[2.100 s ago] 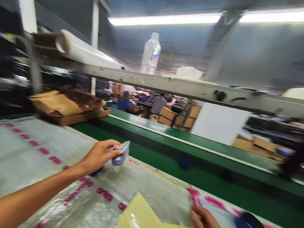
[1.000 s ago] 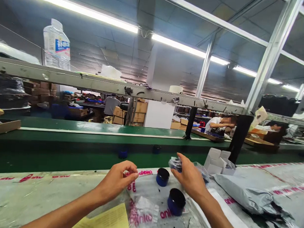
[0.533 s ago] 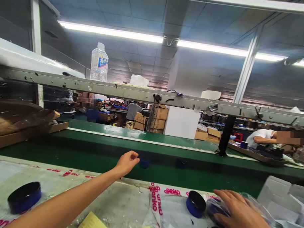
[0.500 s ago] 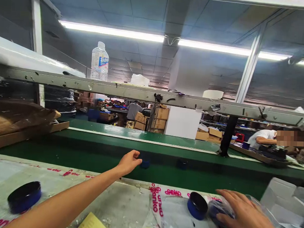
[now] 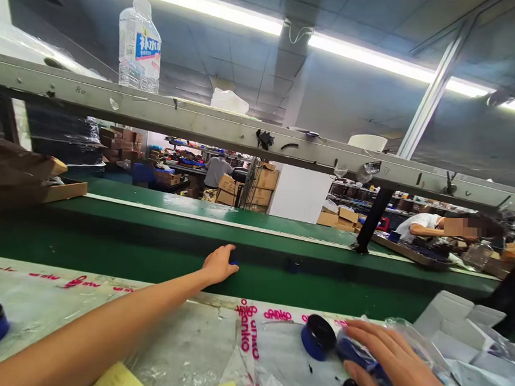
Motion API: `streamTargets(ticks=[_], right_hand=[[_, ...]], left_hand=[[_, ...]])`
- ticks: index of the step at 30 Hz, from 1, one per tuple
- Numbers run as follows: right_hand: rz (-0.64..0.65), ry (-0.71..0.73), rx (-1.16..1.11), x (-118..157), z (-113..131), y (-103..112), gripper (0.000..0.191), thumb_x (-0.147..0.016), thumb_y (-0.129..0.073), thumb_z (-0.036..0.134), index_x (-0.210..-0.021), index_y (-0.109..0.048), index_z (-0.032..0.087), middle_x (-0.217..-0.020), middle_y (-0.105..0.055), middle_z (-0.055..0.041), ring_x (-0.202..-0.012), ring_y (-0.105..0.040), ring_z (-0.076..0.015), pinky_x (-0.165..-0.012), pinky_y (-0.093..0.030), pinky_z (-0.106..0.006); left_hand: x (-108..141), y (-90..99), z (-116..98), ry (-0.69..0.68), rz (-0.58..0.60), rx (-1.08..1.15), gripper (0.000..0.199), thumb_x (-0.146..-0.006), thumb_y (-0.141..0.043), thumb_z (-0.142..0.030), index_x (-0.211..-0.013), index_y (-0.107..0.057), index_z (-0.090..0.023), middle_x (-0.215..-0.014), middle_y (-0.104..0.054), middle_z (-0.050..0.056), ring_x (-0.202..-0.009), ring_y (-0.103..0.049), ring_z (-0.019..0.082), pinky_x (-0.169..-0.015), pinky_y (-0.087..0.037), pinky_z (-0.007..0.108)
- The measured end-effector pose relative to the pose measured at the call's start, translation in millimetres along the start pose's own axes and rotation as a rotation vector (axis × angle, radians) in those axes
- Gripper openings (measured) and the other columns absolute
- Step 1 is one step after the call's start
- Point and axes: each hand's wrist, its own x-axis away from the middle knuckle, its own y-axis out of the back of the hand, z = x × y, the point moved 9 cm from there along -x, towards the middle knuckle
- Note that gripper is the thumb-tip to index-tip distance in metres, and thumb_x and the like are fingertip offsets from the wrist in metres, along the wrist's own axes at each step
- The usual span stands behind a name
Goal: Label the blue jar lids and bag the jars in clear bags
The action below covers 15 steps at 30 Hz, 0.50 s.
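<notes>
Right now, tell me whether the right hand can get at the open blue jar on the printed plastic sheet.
Probably yes. The right hand rests on a bagged jar right beside the open blue jar, and nothing lies between them.

The left hand lies on the conveyor belt behind the tabletop, and the right hand rests on a bagged jar right of an open jar.

Fluorescent tube lights line the ceiling above a green conveyor belt.
</notes>
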Motion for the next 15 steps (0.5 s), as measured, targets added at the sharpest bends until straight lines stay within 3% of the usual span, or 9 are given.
streamTargets(ticks=[3,5,7,9,11,13,15], right_hand=[[0.054,-0.241,-0.163,-20.1,-3.5,0.0,0.039,-0.091,-0.051,0.054,-0.114,-0.071,0.030,-0.122,-0.072,-0.0057,-0.111,-0.068,-0.0300,-0.090,-0.060,-0.050],[0.102,-0.386,-0.286,-30.0,1.1,-10.3,0.046,-0.090,-0.048,0.057,-0.119,-0.068,0.029,-0.128,-0.068,-0.0069,-0.117,-0.064,-0.0303,-0.096,-0.056,-0.051],[0.141,-0.472,-0.408,-38.2,18.4,-24.8,0.054,-0.088,-0.049,0.059,-0.129,-0.061,0.025,-0.134,-0.065,-0.0088,-0.120,-0.062,-0.0294,-0.099,-0.053,-0.049],[0.187,-0.466,-0.510,-46.6,48.6,-40.2,0.063,-0.087,-0.054,0.056,-0.140,-0.050,0.023,-0.138,-0.061,-0.0102,-0.121,-0.061,-0.0282,-0.099,-0.052,-0.046],[0.241,-0.393,-0.554,-54.4,83.3,-52.0,0.068,-0.085,-0.059,0.052,-0.145,-0.045,0.024,-0.137,-0.062,-0.0103,-0.120,-0.061,-0.0289,-0.097,-0.052,-0.046],[0.286,-0.332,-0.550,-59.1,108.8,-57.9,0.064,-0.084,-0.059,0.046,-0.143,-0.047,0.024,-0.130,-0.066,-0.0103,-0.115,-0.064,-0.0303,-0.093,-0.053,-0.046],[0.313,-0.337,-0.528,-60.1,117.1,-59.2,0.058,-0.083,-0.059,0.041,-0.137,-0.053,0.022,-0.123,-0.068,-0.0108,-0.109,-0.065,-0.0304,-0.090,-0.053,-0.045]], left_hand=[[19.3,5.0,-6.6,-0.020,0.074,0.146,0.063,-0.069,-0.084,-0.031,-0.127,-0.061,-0.019,-0.126,-0.065,0.011,-0.121,-0.059,0.033,-0.102,-0.048,0.041],[39.3,1.4,-14.7,-0.004,0.164,0.274,0.057,-0.075,-0.075,-0.051,-0.120,-0.063,-0.019,-0.116,-0.070,0.010,-0.106,-0.067,0.030,-0.082,-0.057,0.036],[64.2,-7.8,-26.1,0.024,0.261,0.393,0.059,-0.081,-0.057,-0.069,-0.111,-0.064,-0.018,-0.102,-0.072,0.009,-0.089,-0.071,0.027,-0.063,-0.057,0.032],[90.5,-19.4,-39.2,0.054,0.339,0.507,0.066,-0.079,-0.049,-0.079,-0.100,-0.062,-0.017,-0.086,-0.070,0.007,-0.074,-0.070,0.023,-0.054,-0.054,0.029],[114.5,-31.3,-50.6,0.095,0.410,0.661,0.068,-0.074,-0.053,-0.082,-0.095,-0.061,-0.017,-0.075,-0.065,0.003,-0.063,-0.065,0.019,-0.049,-0.050,0.027],[133.1,-38.6,-59.6,0.104,0.482,0.788,0.068,-0.077,-0.050,-0.083,-0.096,-0.062,-0.018,-0.075,-0.064,0.002,-0.059,-0.062,0.018,-0.048,-0.048,0.027],[141.6,-31.3,-63.0,0.007,0.464,0.725,0.064,-0.086,-0.040,-0.078,-0.097,-0.065,-0.019,-0.083,-0.066,0.004,-0.068,-0.064,0.020,-0.055,-0.051,0.031]])
